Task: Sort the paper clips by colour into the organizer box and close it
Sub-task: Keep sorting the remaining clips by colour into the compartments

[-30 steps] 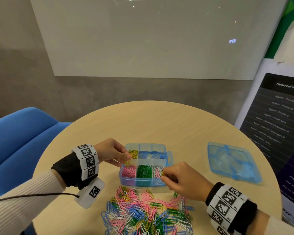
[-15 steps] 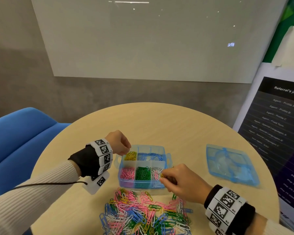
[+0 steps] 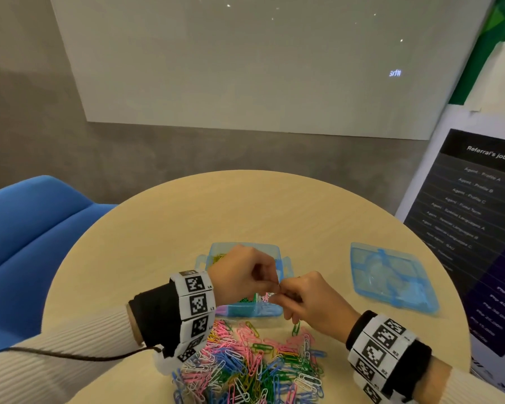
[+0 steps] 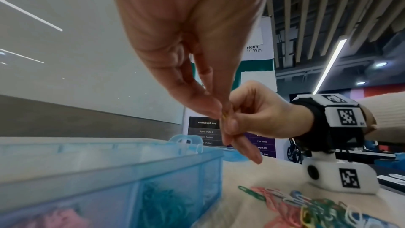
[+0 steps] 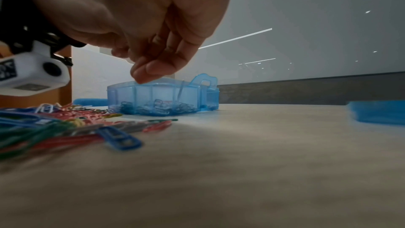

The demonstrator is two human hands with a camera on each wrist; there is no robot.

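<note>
The blue organizer box (image 3: 247, 309) stands open on the table, largely covered by my hands. Yellow clips show in its back left compartment, green and white ones in the front row. My left hand (image 3: 270, 287) and right hand (image 3: 283, 293) meet fingertip to fingertip above the box's front right part. In the left wrist view both the left hand (image 4: 220, 112) and the right hand (image 4: 232, 124) pinch one small yellowish paper clip (image 4: 224, 118). A mixed pile of coloured paper clips (image 3: 245, 360) lies just in front of the box.
The box's blue lid (image 3: 391, 275) lies flat on the round wooden table (image 3: 245, 211), to the right of the box. A blue chair (image 3: 27, 228) stands at the left. A poster stand (image 3: 484, 228) is close to the table's right edge.
My left hand has left the yellow compartment at the box's back left and swung right to meet the right hand. The right hand has stayed over the front right corner.
</note>
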